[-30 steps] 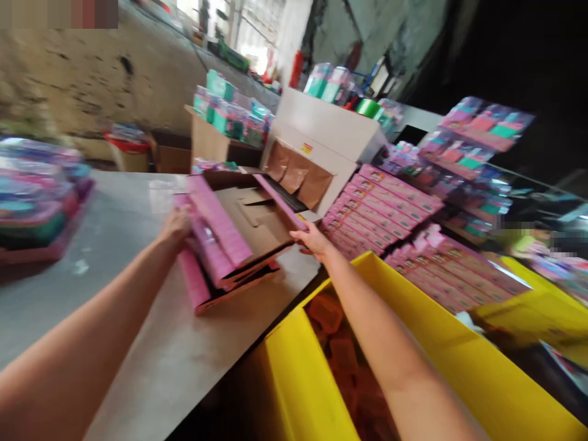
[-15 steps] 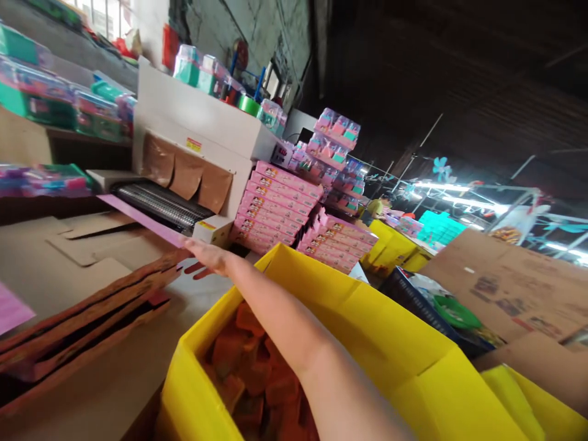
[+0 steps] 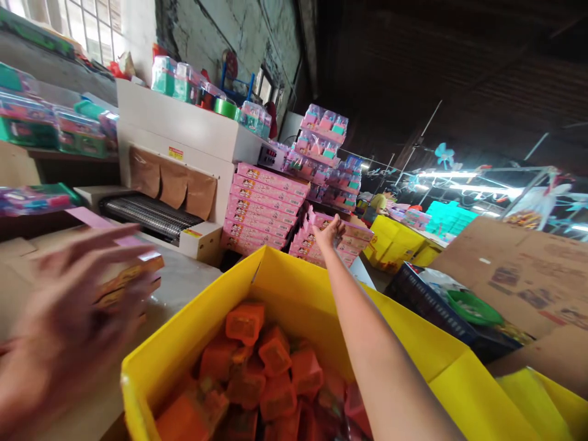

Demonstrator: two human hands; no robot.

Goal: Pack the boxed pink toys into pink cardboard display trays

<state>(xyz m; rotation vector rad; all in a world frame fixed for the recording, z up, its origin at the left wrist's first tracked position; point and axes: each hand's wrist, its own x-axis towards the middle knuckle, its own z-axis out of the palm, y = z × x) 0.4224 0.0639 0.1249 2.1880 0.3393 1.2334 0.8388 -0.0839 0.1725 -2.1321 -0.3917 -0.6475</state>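
Right hand (image 3: 329, 234) is sitting at ragged pink boxes (image 3: 305, 242), fingers part-curled, left hand (image 3: 78, 312) is blurring over cardboard (image 3: 11, 263), both grips unreadable; 1 snagging edge could be toppling the stack.

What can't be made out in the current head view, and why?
All in the head view:
Left hand: motion blur hides whether it touches the cardboard.
Right hand: too small to tell whether it grips the pink boxes.
Yellow bin: near end cut off by the bottom edge.
White machine: inside hidden by brown flaps.
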